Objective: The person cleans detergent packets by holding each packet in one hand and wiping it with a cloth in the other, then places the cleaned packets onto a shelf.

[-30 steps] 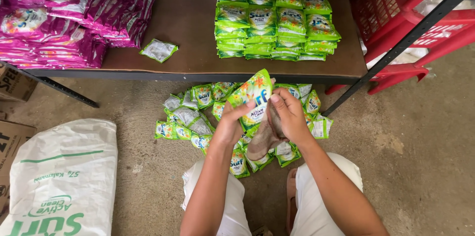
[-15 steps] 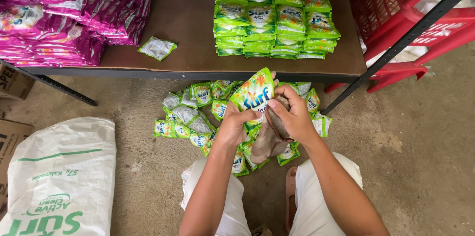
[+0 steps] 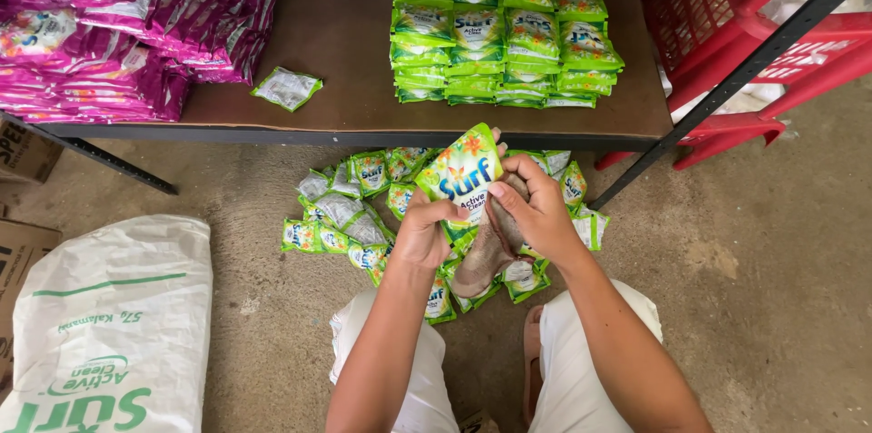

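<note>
both hands (image 3: 486,219) grip green sachet (image 3: 461,174)

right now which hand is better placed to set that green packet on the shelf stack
Probably the right hand: it grips the green packet on the side nearer the green stack. The left hand holds its lower edge.

Glossy plastic green sachet (image 3: 461,174) against a brown cloth rag (image 3: 486,251); matt brown board shelf (image 3: 345,42), rough concrete floor (image 3: 772,242), woven white sack (image 3: 109,324).

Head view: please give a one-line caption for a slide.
Both hands, left hand and right hand, hold a green detergent sachet and a brown cloth above a pile of sachets on the floor.
</note>
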